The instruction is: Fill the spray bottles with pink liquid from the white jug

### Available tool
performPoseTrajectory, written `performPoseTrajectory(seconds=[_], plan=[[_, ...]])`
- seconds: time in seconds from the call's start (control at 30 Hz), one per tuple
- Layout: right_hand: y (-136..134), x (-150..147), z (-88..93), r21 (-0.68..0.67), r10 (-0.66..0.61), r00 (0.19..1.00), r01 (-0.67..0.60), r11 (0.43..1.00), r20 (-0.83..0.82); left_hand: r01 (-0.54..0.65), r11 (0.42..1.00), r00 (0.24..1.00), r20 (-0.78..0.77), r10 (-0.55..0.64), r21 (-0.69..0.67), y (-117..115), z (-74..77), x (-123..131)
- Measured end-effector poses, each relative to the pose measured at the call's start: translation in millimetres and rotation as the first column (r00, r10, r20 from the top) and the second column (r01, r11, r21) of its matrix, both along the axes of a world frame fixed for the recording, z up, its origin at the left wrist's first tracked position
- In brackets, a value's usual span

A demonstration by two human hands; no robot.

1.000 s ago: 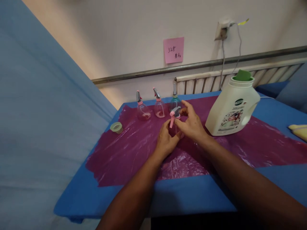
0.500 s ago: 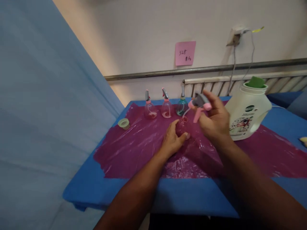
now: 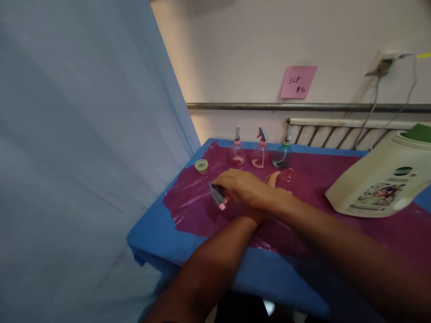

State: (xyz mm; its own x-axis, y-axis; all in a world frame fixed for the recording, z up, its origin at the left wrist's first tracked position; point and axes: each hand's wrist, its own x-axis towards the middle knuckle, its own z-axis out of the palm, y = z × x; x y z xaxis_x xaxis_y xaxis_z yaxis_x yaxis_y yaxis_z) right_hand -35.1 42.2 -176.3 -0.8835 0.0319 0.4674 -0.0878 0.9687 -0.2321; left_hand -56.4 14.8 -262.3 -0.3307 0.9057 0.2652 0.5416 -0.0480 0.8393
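Observation:
My right hand [image 3: 240,185] crosses over my left forearm and grips a grey and pink trigger spray head [image 3: 217,196], low over the purple plastic sheet [image 3: 188,204]. Its dip tube is hidden. Beyond my right wrist, my left hand [image 3: 272,179] shows only in part, its fingers around a clear pink spray bottle [image 3: 288,177] with an open neck. Behind stand two clear bottles with pink collars, the left bottle [image 3: 237,155] and the middle bottle [image 3: 260,154], and a teal bottle [image 3: 283,154], all with spray heads on.
A pale green cap [image 3: 201,166] lies on the sheet's left part. On the right stands a large cream jug [image 3: 380,179] with something green in its mouth. A blue curtain [image 3: 101,134] hangs at left; a metal rail [image 3: 252,106] runs along the wall.
My right hand has carried the spray head away from the bottle's neck, leftward and down across my left arm. My left hand stays at the bottle. The view has turned left.

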Motion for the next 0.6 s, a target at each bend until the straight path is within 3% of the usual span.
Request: performPoseTrajectory(seconds=[0.13, 0.3, 0.47, 0.6], plan=[[-10.1, -60.3, -7.4, 0.147, 0.137, 0.955, -0.18, 0.973, 0.264, 0.185, 0.983, 0.981, 0.055, -0.185, 0.005, 0.7, -9.7, 4.3], [-17.4, -97.5, -14.9, 0.187, 0.133, 0.932, -0.205, 0.961, 0.338, 0.195, 0.98, 0.979, 0.049, -0.196, 0.035, 11.4, -21.3, 5.4], [-18.1, -78.3, -18.7, 0.136, 0.079, 0.97, -0.113, 0.984, 0.232, 0.211, 0.974, 0.975, 0.05, -0.215, 0.085, 18.7, -27.8, 4.8], [-16.3, -18.3, -13.1, -0.057, -0.024, 0.991, 0.017, 0.998, -0.132, 0.146, 0.983, 0.981, 0.112, -0.159, 0.11, 17.0, -20.6, 8.1]])
